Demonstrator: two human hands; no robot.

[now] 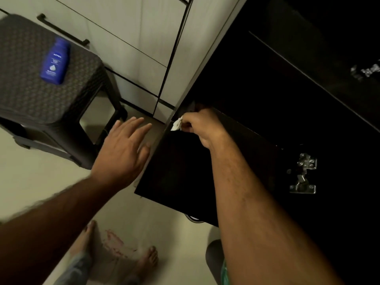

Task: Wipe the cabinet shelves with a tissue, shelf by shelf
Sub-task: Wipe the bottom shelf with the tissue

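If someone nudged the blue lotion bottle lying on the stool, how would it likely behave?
The blue lotion bottle lies flat on its side on the dark stool, so it cannot tip. Its body looks flattened, so it would probably slide rather than roll. The stool's textured top likely adds friction. It looks plastic, so probably not fragile.

blue bottle (55, 61) — "nivea" (blurred, probably)

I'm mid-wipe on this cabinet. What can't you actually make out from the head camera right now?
- Cabinet interior: too dark to show shelves, dust, or wiped areas.
- Tissue: mostly hidden inside the right hand; only a white corner shows.
- Left hand: open but motion-blurred; contact with the cabinet edge is unclear.
- Blue lotion bottle on the stool: small label text is unreadable.
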